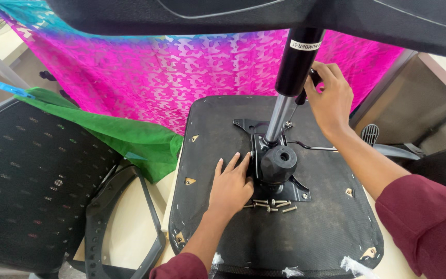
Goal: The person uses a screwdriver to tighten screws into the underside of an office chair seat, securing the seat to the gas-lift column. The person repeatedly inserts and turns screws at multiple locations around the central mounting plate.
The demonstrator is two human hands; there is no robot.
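Head view: at lower centre the left hand (231,186) lies flat, fingers apart, on the upturned seat (316,232), touching the bracket (277,173), screws (272,205) just right. Farther up, right-hand (331,98) fingers clamp a tool (305,93) beside the upright cylinder (295,67).

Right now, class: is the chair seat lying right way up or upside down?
Upside down. The seat shows its black underside, with the metal mounting plate and gas cylinder pointing up, and loose screws lying on it.
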